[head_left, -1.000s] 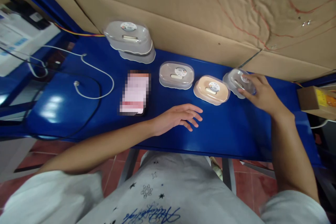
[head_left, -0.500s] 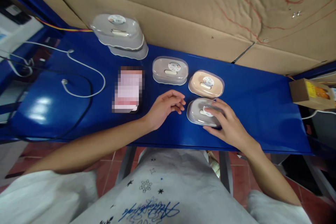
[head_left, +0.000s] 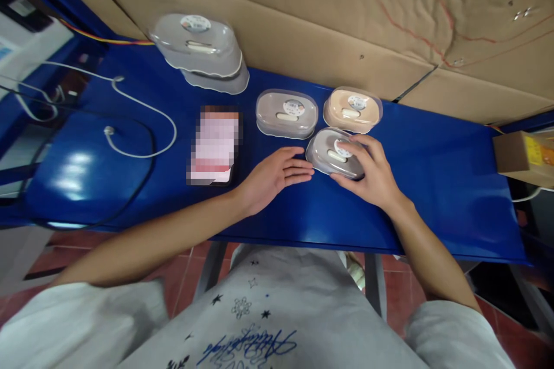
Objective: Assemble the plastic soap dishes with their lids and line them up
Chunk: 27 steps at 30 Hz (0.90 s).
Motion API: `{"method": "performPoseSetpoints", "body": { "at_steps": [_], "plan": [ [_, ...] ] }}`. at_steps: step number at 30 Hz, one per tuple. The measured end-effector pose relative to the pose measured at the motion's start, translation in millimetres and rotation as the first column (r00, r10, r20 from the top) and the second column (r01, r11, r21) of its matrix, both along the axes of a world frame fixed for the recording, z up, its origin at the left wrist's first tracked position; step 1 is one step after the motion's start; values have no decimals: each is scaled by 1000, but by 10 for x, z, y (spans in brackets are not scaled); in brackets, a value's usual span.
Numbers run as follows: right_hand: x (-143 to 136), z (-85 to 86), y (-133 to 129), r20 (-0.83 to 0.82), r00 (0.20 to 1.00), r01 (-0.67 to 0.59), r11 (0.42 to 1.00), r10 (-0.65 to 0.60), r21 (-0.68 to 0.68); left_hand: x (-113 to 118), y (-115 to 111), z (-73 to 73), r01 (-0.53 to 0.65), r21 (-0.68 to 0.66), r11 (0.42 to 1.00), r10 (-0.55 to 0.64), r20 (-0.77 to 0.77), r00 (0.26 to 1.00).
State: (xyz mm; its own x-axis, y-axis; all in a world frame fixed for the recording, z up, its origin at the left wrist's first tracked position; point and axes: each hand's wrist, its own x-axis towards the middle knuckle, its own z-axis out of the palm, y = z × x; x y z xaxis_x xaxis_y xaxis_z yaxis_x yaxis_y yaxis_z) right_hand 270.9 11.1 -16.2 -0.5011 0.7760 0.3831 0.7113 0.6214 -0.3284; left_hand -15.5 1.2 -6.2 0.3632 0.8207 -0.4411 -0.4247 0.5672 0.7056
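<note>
My right hand (head_left: pixel 367 176) grips the right end of a small grey oval plastic container (head_left: pixel 325 150) with a clear lid and a round label; its fingers cover part of the label. Just left of that container is my left hand (head_left: pixel 279 179), fingers stretched out and holding nothing. Behind them stand a larger grey oval container (head_left: pixel 269 110) and, to its right, a beige container (head_left: pixel 367 115) with a similar clear lid. The small grey container sits close in front of these two.
A stack of larger clear-lidded containers (head_left: pixel 168 49) stands at the back left against the cardboard wall (head_left: pixel 303 29). A phone (head_left: pixel 214 147) with a blurred screen lies on the blue table (head_left: pixel 277 228). White cable (head_left: pixel 151 109) loops at left; a cardboard box (head_left: pixel 511 155) sits far right.
The beige container now stands farther back, near the wall. My right hand has moved the small grey container away from me, and my left hand's fingers have straightened towards it.
</note>
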Motion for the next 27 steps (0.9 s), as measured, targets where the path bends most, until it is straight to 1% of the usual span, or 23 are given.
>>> {"method": "performPoseSetpoints", "body": {
  "at_steps": [2,3,4,6,8,11,15,18,21,24,27],
  "plan": [
    [4,8,-33,7,1000,-2,1000,2,-9,-31,78,-3,-94,12,996,94,-15,995],
    [12,9,-41,15,1000,-4,1000,4,-19,-47,124,-8,-127,21,992,127,-19,992],
    [20,7,-44,21,1000,-7,1000,8,-30,-61,169,-14,-136,24,990,137,-14,991],
    [30,-8,-46,21,1000,-15,999,15,-35,-80,236,-29,-89,10,996,89,8,996],
    [22,-25,-56,4,1000,-19,1000,19,-14,-82,256,-38,-39,-2,999,39,18,999],
    [-31,-10,-98,-30,999,-14,999,15,44,-65,212,-28,-46,26,999,47,-8,999],
    [-126,85,-163,-115,993,4,991,12,137,-33,131,0,-39,65,997,40,-8,999],
    [-171,99,-176,-166,986,18,987,8,158,-19,105,11,-18,91,996,19,-12,1000],
    [-176,18,-154,-130,992,14,992,2,122,-12,93,15,8,110,994,-2,-52,999],
    [-137,-66,-125,-94,996,-2,1000,4,28,-9,85,9,8,120,993,1,-77,997],
    [-67,-76,-104,-61,996,-71,996,67,-61,-11,80,-12,20,142,990,-8,-84,996]
  ]
}}
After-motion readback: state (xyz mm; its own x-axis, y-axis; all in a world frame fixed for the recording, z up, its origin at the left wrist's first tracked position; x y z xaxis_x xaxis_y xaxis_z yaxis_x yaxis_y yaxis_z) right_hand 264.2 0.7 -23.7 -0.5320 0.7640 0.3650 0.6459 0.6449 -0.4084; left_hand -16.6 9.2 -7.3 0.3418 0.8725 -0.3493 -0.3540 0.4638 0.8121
